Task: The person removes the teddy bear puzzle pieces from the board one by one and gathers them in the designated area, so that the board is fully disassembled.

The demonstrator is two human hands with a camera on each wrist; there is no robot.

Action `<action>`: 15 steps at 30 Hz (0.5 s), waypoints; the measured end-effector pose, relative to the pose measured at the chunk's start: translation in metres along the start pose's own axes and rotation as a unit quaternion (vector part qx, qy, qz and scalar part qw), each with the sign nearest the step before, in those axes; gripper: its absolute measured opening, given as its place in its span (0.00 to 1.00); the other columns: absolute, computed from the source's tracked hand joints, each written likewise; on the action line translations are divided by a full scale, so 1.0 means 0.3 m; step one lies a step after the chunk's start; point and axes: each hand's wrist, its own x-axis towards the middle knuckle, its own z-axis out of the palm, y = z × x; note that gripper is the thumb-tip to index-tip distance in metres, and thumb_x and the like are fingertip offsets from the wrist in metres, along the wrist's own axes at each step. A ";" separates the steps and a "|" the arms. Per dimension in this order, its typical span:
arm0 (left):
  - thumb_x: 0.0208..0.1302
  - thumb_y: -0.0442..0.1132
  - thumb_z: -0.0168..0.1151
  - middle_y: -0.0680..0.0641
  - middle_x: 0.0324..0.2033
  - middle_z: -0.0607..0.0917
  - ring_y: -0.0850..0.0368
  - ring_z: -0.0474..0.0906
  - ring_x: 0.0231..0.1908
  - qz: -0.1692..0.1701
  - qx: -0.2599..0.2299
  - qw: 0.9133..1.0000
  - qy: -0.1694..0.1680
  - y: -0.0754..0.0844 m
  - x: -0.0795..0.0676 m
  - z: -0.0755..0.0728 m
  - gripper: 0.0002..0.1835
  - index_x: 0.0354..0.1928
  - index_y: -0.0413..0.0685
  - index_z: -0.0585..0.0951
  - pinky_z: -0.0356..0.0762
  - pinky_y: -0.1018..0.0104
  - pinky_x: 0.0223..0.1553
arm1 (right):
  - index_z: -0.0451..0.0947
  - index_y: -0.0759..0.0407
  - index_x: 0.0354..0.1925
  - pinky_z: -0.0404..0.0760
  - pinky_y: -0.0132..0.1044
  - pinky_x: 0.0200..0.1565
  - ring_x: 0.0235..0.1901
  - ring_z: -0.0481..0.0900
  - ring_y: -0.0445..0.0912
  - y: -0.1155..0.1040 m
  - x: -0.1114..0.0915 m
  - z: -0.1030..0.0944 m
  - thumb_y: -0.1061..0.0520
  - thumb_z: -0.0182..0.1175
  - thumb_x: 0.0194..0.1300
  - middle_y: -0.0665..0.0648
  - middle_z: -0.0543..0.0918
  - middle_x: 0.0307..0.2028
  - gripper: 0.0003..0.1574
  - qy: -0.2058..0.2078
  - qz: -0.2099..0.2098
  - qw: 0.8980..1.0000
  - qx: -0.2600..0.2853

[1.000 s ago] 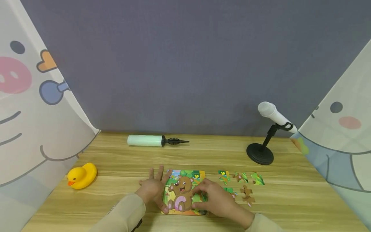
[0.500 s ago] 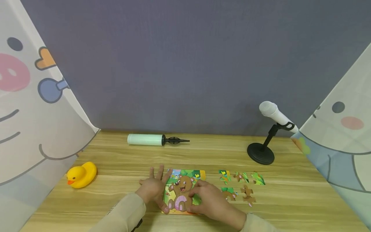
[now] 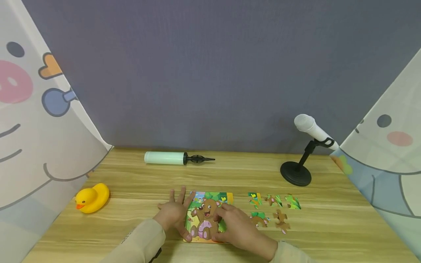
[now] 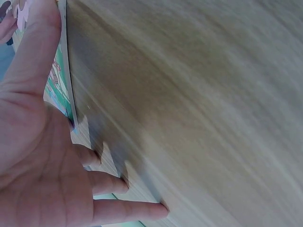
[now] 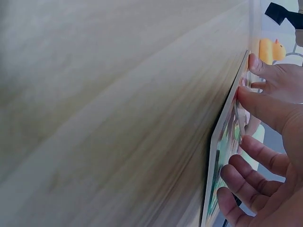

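Observation:
A bear puzzle board (image 3: 198, 240) lies flat on the table, with part of its right side hidden by my right hand. My left hand (image 3: 172, 214) spreads its fingers at the board's left side, fingertips on the wood and thumb at the lower left edge. Between thumb and index finger, my right hand (image 3: 240, 226) pinches a puzzle piece (image 5: 241, 120) at the right of the bear, slightly tilted against the board. Several loose pieces lie to the right, among them a brown piece (image 3: 280, 221) and a green leafy piece (image 3: 292, 202).
A yellow rubber duck (image 3: 93, 198) sits at the left. Along the back lies a white hand pump (image 3: 165, 158) with a black nozzle. At the back right, a white microphone (image 3: 310, 128) leans on a black stand (image 3: 296, 174). A grey panel (image 3: 210, 73) closes off the rear.
My right hand has shifted slightly left over the board with the pinched piece, uncovering more of the loose piece beside it. The left hand has stayed in place.

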 end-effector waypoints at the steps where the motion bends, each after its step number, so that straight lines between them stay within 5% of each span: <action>1: 0.30 0.58 0.84 0.33 0.79 0.47 0.21 0.44 0.74 0.000 0.000 1.000 -0.001 0.001 0.000 0.000 0.74 0.81 0.51 0.50 0.63 0.17 0.54 | 0.81 0.50 0.37 0.79 0.30 0.38 0.36 0.74 0.33 0.003 0.000 -0.001 0.45 0.81 0.49 0.40 0.77 0.36 0.23 0.001 -0.002 1.000 -0.002; 10: 0.31 0.58 0.84 0.34 0.79 0.46 0.21 0.43 0.74 0.000 -0.004 1.000 -0.007 0.003 0.002 0.001 0.74 0.81 0.51 0.49 0.62 0.17 0.54 | 0.85 0.54 0.43 0.73 0.29 0.33 0.32 0.68 0.34 0.048 0.006 -0.028 0.46 0.78 0.55 0.44 0.76 0.36 0.21 -0.004 0.000 1.000 -0.017; 15: 0.30 0.57 0.83 0.33 0.79 0.45 0.21 0.42 0.74 -0.001 -0.005 1.000 -0.009 0.000 0.003 0.000 0.74 0.81 0.51 0.49 0.62 0.16 0.55 | 0.87 0.55 0.47 0.71 0.29 0.31 0.31 0.67 0.34 0.060 0.012 -0.036 0.41 0.77 0.54 0.44 0.75 0.37 0.27 -0.013 0.001 1.000 -0.026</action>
